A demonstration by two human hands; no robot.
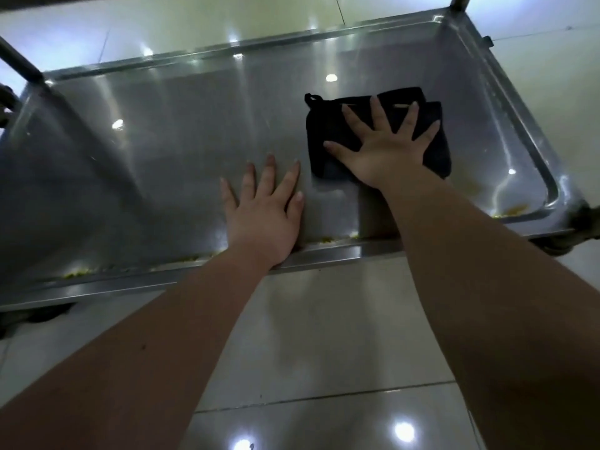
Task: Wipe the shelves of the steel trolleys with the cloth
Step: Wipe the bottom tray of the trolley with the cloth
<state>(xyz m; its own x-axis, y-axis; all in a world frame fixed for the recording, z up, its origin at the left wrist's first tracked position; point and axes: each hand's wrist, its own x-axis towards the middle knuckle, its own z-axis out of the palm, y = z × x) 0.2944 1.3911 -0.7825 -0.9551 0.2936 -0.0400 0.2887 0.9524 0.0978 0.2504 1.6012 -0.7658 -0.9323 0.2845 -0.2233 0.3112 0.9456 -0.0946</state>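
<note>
- Down near the pale glossy tiled floor [324,336] sits the low shelf of a brushed steel trolley [162,141]. It is a broad, shallow tray with a raised rim and rounded corners. From where I stand it looks hard and slick, so a flat pad should glide over it easily.
- The person's left hand [263,209] lies palm down on the shelf, just inside its near rim and about midway along. The fingers are straight and spread and hold nothing. I take it for a brace.
- The right hand [383,147] lies on the shelf's right half with its fingers splayed wide. It presses flat on the cloth rather than clutching it.
- A black folded cloth [324,125] lies flat on the shelf's right half, under that hand and clear of every rim.
- To my eye the cloth is soft, light and limp. It would likely bunch up if dragged by one edge, so a flat palm over its middle, keeping the layers together, seems the way to drive it.
- A small hanging loop [311,98] at the cloth's far left corner, or a folded edge, would do for lifting it.
- Yellowish crumbs [328,239] sit along the shelf's near rim, with more towards its near right corner. They will probably need a folded edge worked into that crease.
</note>
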